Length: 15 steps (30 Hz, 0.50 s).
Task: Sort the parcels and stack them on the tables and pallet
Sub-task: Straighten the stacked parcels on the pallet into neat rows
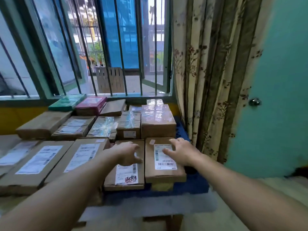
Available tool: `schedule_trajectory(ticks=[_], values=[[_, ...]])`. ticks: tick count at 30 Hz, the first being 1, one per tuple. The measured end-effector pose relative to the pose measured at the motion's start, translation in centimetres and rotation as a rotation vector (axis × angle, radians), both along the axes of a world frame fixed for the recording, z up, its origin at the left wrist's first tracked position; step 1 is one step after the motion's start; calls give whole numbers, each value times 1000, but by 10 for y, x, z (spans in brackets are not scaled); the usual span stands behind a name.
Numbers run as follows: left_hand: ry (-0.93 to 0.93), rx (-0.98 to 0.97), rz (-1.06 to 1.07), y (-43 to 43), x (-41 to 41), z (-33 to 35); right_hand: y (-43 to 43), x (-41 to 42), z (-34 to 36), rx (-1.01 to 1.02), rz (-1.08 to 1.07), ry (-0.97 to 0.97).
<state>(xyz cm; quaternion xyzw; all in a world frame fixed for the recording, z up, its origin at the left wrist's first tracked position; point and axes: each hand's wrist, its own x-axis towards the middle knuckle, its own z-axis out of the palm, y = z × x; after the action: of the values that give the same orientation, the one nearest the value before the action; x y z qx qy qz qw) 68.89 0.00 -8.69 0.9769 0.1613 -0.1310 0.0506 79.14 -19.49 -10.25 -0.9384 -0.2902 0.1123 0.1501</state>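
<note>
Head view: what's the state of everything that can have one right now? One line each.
Left hand: open, fingers loosely curved over the red-stamped parcel.
Right hand: open, fingers spread over the white-label parcel.
Red-stamped parcel: flat, label up.
White-label parcel: flat, label up, stacked on a yellow parcel.
Taped box: sealed, upright.
Window: right pane swung open.
Curtain: pulled aside.

This is looking like a room in a home that is serving as a makeshift parcel-sorting space. Labelled cardboard parcels (158, 120) are lying packed in rows just below the barred window (120, 47), some sitting on a blue pallet (196, 185). A flowered curtain (208, 72) is hanging just right of the window, and a turquoise door (280, 80) with a round knob (254, 102) is standing farther right of it.
</note>
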Motion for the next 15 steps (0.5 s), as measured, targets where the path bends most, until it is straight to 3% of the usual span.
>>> schedule_trajectory(ticks=[4, 8, 15], values=[[-108, -56, 90, -6, 19, -5, 3, 24, -22, 146, -137, 128], [-44, -195, 59, -17, 34, -26, 23, 37, -64, 298, -238, 394], [-63, -154, -13, -3, 47, -30, 29, 46, -72, 512, -280, 481]])
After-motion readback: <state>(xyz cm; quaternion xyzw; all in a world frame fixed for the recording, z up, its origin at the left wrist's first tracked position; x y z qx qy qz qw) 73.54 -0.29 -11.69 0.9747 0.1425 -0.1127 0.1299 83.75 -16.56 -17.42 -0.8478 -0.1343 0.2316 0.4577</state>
